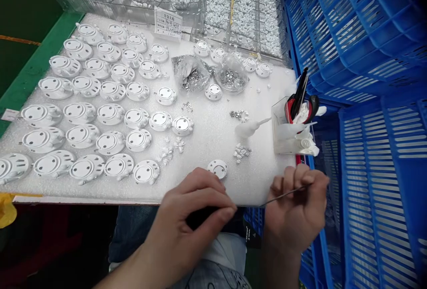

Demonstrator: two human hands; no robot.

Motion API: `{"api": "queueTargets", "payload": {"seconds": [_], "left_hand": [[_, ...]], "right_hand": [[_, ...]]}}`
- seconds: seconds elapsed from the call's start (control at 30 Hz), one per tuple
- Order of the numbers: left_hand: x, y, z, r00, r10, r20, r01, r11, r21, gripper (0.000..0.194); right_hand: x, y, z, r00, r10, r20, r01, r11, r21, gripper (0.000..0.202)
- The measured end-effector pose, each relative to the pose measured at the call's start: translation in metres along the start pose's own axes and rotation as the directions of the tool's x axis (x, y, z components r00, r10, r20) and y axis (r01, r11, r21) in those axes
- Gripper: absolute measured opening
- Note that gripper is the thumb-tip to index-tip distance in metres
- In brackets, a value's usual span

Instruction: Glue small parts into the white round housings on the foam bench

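My right hand (293,209) is closed round a thin dark metal pick (283,196), whose tip points left past the foam's front edge. My left hand (196,217) is pinched at the fingertips near that edge; whatever lies between them, if anything, is too small to see. Just beyond my left hand sits a round white plastic part (217,168) with two dark dots. Small white pieces (241,152) lie in a pile to the right of it. Farther back are a translucent squeeze bottle (246,129) with a long thin nozzle and a little heap of silvery bits (236,114).
Rows of similar white parts (110,114) cover the left of the white foam sheet (207,142). Two plastic bags of metal bits (191,75) and compartment trays (200,8) stand behind. A clear box (280,146) holds red-handled tools (289,108). Blue crates (376,146) flank the right.
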State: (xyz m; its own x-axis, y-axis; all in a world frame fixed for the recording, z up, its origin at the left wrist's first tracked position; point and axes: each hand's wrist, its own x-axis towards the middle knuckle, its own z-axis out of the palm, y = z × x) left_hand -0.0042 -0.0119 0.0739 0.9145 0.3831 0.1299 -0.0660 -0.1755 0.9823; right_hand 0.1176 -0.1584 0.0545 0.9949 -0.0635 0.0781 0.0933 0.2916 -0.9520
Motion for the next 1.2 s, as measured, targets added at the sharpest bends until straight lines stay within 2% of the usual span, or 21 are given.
{"api": "queueTargets", "payload": {"seconds": [0.1,0.17,0.23,0.3,0.37,0.4,0.53,0.63,0.7,0.8,0.87,0.97,1.03,1.07,1.2], "left_hand": [[-0.015,0.002,-0.016,0.999,-0.046,0.022,0.046,0.999,-0.017,0.017],[-0.030,0.002,-0.023,0.992,-0.056,0.114,0.051,0.998,0.047,0.021],[-0.047,-0.001,-0.026,0.983,-0.095,0.157,0.071,0.985,0.155,0.023],[-0.061,-0.009,-0.026,0.980,-0.090,0.180,0.027,0.944,0.328,0.025],[-0.070,-0.020,-0.025,0.984,-0.001,0.180,-0.083,0.884,0.459,0.026],[-0.072,-0.025,-0.025,0.978,0.000,0.207,-0.111,0.844,0.524,0.026],[-0.071,-0.040,-0.028,0.981,0.062,0.186,-0.173,0.718,0.674,0.043],[-0.069,-0.040,-0.031,0.983,0.037,0.182,-0.162,0.649,0.743,0.058],[-0.068,-0.036,-0.032,0.982,-0.015,0.189,-0.135,0.648,0.750,0.061],[-0.070,-0.030,-0.034,0.971,-0.037,0.236,-0.129,0.750,0.649,0.050],[-0.071,-0.028,-0.035,0.964,0.033,0.266,-0.183,0.806,0.563,0.038],[-0.065,-0.029,-0.033,0.955,0.160,0.251,-0.278,0.784,0.555,0.029],[-0.054,-0.028,-0.028,0.948,0.213,0.236,-0.311,0.776,0.549,0.023],[-0.048,-0.027,-0.025,0.944,0.245,0.220,-0.326,0.786,0.526,0.022],[-0.027,-0.022,-0.013,0.961,0.264,0.088,-0.274,0.843,0.462,0.017]], "right_hand": [[0.012,-0.005,-0.010,0.992,-0.065,-0.111,0.063,0.998,-0.022,0.043],[0.018,-0.007,-0.017,0.983,-0.111,-0.146,0.105,0.993,-0.052,0.042],[0.022,-0.007,-0.022,0.981,-0.123,-0.152,0.114,0.991,-0.069,0.042],[0.023,-0.006,-0.026,0.979,-0.126,-0.158,0.115,0.990,-0.078,0.044],[0.024,-0.005,-0.029,0.977,-0.129,-0.170,0.118,0.990,-0.074,0.048],[0.025,-0.005,-0.030,0.976,-0.132,-0.176,0.121,0.990,-0.071,0.051],[0.029,-0.005,-0.036,0.971,-0.149,-0.188,0.138,0.988,-0.073,0.055],[0.032,-0.006,-0.043,0.967,-0.192,-0.170,0.174,0.978,-0.113,0.051],[0.035,-0.006,-0.047,0.952,-0.258,-0.167,0.230,0.959,-0.167,0.046],[0.043,-0.008,-0.049,0.878,-0.436,-0.198,0.379,0.885,-0.270,0.038],[0.051,-0.010,-0.049,0.797,-0.559,-0.227,0.477,0.814,-0.330,0.033],[0.065,-0.012,-0.047,0.665,-0.711,-0.229,0.600,0.691,-0.404,0.030],[0.073,-0.014,-0.045,0.602,-0.771,-0.206,0.647,0.623,-0.439,0.029],[0.076,-0.014,-0.044,0.586,-0.786,-0.198,0.657,0.604,-0.452,0.029],[0.083,-0.012,-0.038,0.574,-0.805,-0.149,0.657,0.561,-0.504,0.031]]}}
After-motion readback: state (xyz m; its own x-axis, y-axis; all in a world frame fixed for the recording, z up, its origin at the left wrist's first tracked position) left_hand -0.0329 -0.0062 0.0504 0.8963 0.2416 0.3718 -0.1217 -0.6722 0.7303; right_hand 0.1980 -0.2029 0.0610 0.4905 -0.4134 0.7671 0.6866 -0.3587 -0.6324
